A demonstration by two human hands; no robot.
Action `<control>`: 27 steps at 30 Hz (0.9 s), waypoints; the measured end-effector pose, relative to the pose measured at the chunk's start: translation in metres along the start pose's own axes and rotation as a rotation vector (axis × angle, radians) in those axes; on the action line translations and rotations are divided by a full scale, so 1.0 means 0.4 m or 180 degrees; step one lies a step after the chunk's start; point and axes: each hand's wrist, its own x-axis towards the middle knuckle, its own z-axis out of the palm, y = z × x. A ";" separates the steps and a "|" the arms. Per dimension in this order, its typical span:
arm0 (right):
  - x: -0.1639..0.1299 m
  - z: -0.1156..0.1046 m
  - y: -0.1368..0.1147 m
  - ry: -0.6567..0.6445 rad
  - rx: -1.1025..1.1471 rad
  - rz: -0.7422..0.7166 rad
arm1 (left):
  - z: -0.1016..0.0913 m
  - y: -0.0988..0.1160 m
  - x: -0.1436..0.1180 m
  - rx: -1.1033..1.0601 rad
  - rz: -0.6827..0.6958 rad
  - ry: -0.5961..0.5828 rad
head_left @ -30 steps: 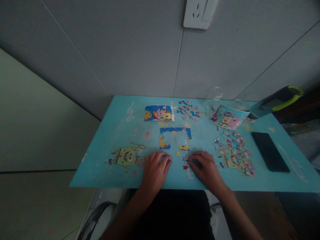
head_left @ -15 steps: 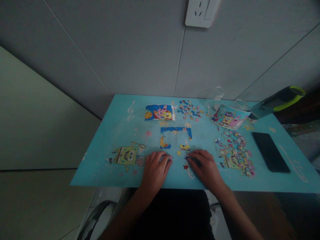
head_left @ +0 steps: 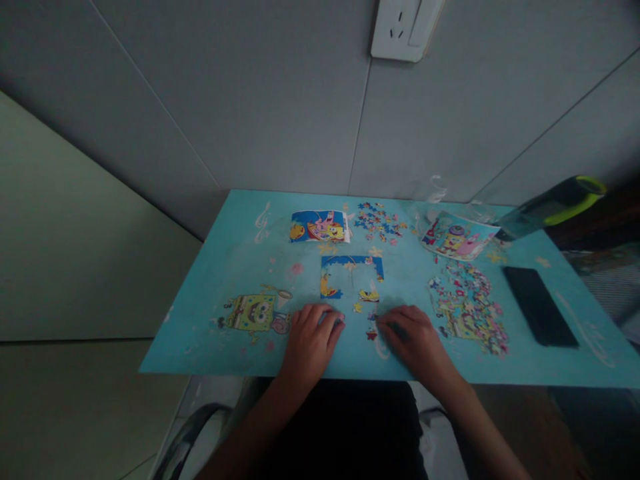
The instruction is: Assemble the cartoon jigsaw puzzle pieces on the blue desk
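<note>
My left hand point(head_left: 314, 335) rests near the table's front edge, fingers curled together; a tiny bit shows at its fingertips, too small to name. To the right, my right hand point(head_left: 411, 333) pinches at a small jigsaw puzzle piece point(head_left: 373, 317), and another reddish piece point(head_left: 371, 335) lies just below. Beyond both hands is a partly joined jigsaw puzzle point(head_left: 331, 285), a blue and yellow frame with an open middle. A joined yellow section point(head_left: 369, 295) lies at its lower right, with a loose yellow piece point(head_left: 357, 307) beside it.
A picture card point(head_left: 320, 227) and scattered pieces point(head_left: 380, 221) lie farther back. On the right are a larger pile of pieces point(head_left: 470, 310), a second picture card point(head_left: 459, 237), a black phone point(head_left: 541, 307) and a dark bottle with a green rim point(head_left: 550, 210). The wall borders the table point(head_left: 210, 267).
My right hand has shifted slightly to the right and toward me, showing more of the small pieces by its fingertips. The left hand stays in place.
</note>
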 end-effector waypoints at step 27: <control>-0.004 0.030 0.001 -0.0244 0.0333 -0.0040 | 0.000 0.006 0.003 0.0067 -0.0027 0.0035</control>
